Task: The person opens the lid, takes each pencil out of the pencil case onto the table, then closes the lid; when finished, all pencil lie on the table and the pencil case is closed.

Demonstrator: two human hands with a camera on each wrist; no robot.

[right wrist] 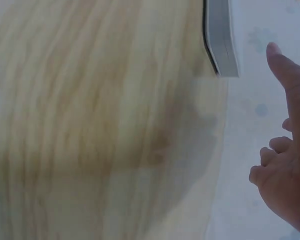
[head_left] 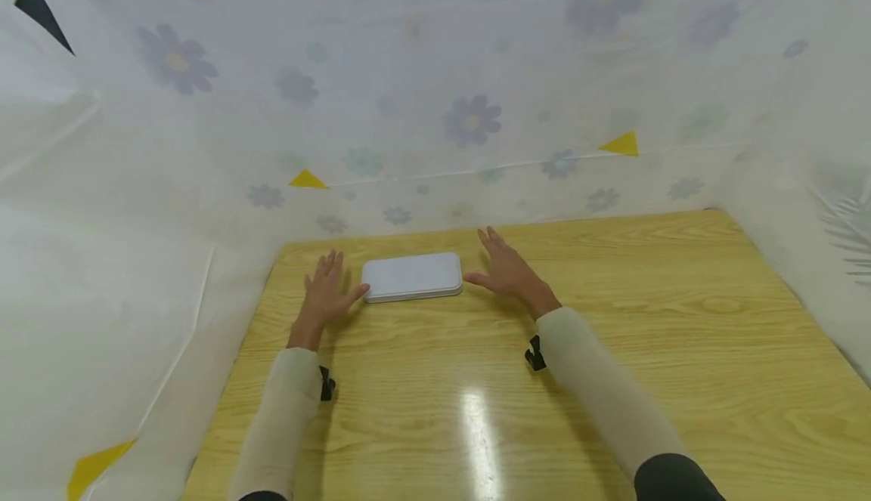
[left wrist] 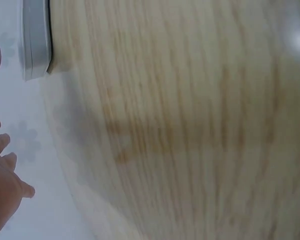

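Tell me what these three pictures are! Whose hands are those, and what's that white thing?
They are a person's two bare hands, no machine. The big picture comes from a camera on the person's head, looking down. The two blurry ones come from cameras on each wrist. On the wooden table lies a flat white box. The left hand and the right hand are open, one on each side of it, thumbs near its ends. Nothing is held. A flowery sheet hangs behind.

Your head view looks forward and down over the table (head_left: 612, 350). Your wrist views sit close above it, tilted sideways, sharing the box (left wrist: 36, 40) edge and tabletop.
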